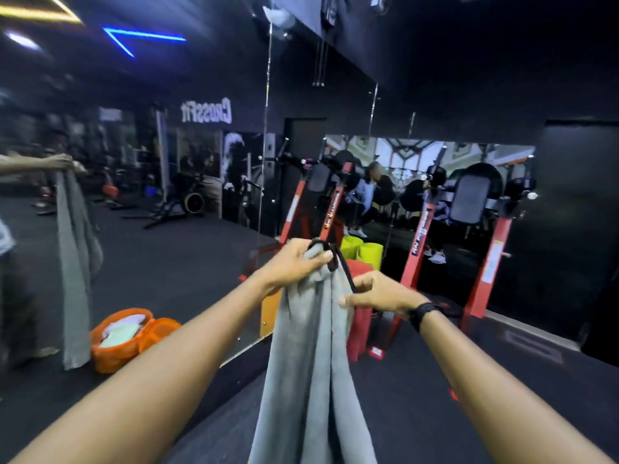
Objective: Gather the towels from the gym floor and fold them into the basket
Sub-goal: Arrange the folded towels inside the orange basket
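A long grey towel [311,356] hangs straight down in front of me, doubled lengthwise. My left hand [294,262] grips its top corners, together with a black loop. My right hand [378,293] pinches the towel's right edge a little lower, beside a black strap. An orange mesh basket [115,354] stands on the dark floor at the lower left, with folded white and pale green towels [122,331] inside. A mirror wall to the left repeats the hanging towel and an arm.
Red-framed gym machines [418,249] stand just beyond my hands, with yellow-green cylinders [363,254] and a red object on the floor between them. Mirror panels cover the wall ahead and to the left. Dark rubber floor lies below.
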Tool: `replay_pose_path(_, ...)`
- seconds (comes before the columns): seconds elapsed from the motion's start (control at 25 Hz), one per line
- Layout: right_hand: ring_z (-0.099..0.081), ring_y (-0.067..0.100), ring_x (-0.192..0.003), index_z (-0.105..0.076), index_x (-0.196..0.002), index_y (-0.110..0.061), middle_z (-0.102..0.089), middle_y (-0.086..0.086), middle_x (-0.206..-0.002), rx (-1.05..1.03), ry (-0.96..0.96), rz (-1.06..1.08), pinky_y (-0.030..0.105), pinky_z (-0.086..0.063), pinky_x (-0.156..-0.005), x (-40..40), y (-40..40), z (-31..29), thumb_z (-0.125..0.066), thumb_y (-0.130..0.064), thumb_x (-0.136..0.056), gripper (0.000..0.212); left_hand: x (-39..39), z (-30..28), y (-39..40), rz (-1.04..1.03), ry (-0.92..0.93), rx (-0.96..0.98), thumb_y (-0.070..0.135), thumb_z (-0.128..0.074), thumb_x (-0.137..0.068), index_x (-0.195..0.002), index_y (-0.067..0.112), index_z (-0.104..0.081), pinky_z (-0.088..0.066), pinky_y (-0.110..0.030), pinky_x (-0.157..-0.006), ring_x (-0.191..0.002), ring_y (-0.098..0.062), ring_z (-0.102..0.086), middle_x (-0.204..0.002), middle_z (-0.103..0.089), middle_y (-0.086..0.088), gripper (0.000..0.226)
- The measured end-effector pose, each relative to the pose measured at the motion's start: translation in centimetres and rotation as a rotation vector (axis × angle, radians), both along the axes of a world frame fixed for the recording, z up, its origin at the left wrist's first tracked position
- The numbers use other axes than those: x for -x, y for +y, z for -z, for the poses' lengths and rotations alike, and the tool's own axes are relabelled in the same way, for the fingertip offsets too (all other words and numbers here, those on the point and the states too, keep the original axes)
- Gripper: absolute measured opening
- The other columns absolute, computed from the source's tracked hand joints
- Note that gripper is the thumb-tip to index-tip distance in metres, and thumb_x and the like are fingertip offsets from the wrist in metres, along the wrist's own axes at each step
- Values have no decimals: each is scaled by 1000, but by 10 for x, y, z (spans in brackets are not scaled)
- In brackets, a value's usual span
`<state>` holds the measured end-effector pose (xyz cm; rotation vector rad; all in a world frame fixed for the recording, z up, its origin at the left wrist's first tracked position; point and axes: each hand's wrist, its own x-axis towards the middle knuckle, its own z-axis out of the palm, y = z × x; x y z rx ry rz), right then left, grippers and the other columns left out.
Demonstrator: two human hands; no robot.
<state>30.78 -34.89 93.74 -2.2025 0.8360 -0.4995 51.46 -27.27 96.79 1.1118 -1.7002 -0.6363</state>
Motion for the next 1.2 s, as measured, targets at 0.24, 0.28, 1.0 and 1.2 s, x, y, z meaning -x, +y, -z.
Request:
replay_pose_path(0.24, -48, -2, -66, -63, -82, -2, -56, -8, -73, 110, -237, -93, 16, -38, -59, 15, -33, 15, -65, -33, -88, 32, 3, -11, -10, -379, 158, 42, 34, -68, -87, -90, 18, -62, -47, -19, -75, -81, -5, -60, -89, -64, 5, 17)
replay_pose_path(0.28, -47, -6, -63, -62, -80, -1, -56, -15, -69, 140, -272, -131, 14, -37, -60, 12, -33, 3, -64, -27, -90, 28, 10, -7, -7, -349, 79, 38, 35, -72, -83, -96, 21, -62, -45, -12, -76, -84, 5, -60, -94, -64, 12, 21)
replay_pose_path(1.0, -67, 3, -93, -62, -109, -21, -72, -3, -99, -101, -110, -176, 20, -52, -83, -14, -30, 11, -78, -28, -77, 36, -13, 1, -36, -367, 37, -22, 3, -66, -83, -77, 1, -65, -39, -19, -55, -60, -6, -49, -66, -58, 0, 6)
replay_pose_path(1.2, -49, 10, -62, -57, -105, 8, -55, 4, -70, -83, 163, -92, 35, -46, -59, -22, -45, 49, -75, -40, -80, 57, -36, -7, -44, -577, 292, 14, 12, -65, -84, -63, 15, -53, -33, -25, -49, -53, -15, -45, -56, -50, 0, 25)
